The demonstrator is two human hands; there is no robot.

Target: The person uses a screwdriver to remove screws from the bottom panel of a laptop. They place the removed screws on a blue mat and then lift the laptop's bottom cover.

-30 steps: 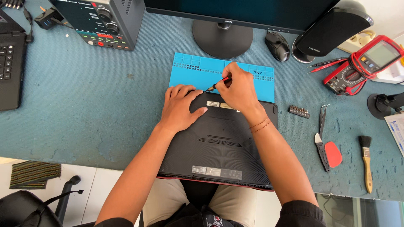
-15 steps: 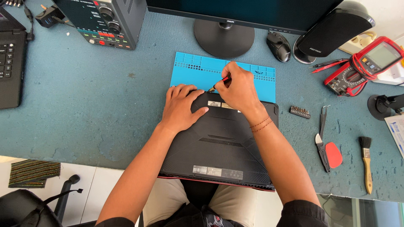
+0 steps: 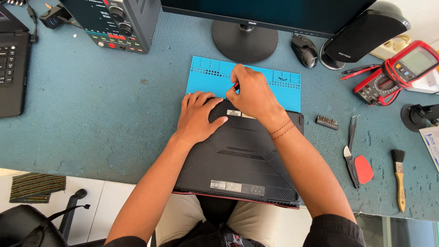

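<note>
Two laptops [image 3: 238, 160], one monitor [image 3: 244, 39], one mouse [image 3: 304, 50], one brush [image 3: 399, 178], one multimeter [image 3: 402, 68].

This is an electronics repair bench. The blue-grey worktop [image 3: 105, 119] carries a bench power supply [image 3: 116, 20] at its far left, a red multimeter [image 3: 402, 68] with probe leads at the far right edge, and a blue silicone repair mat [image 3: 206, 75] in the middle. A screwdriver bit set [image 3: 327, 122], tweezers [image 3: 352, 130], a red pry pick [image 3: 363, 169] and a small brush [image 3: 399, 176] lie along the right side, and an upturned laptop [image 3: 242, 160] sits at the near edge.
</note>
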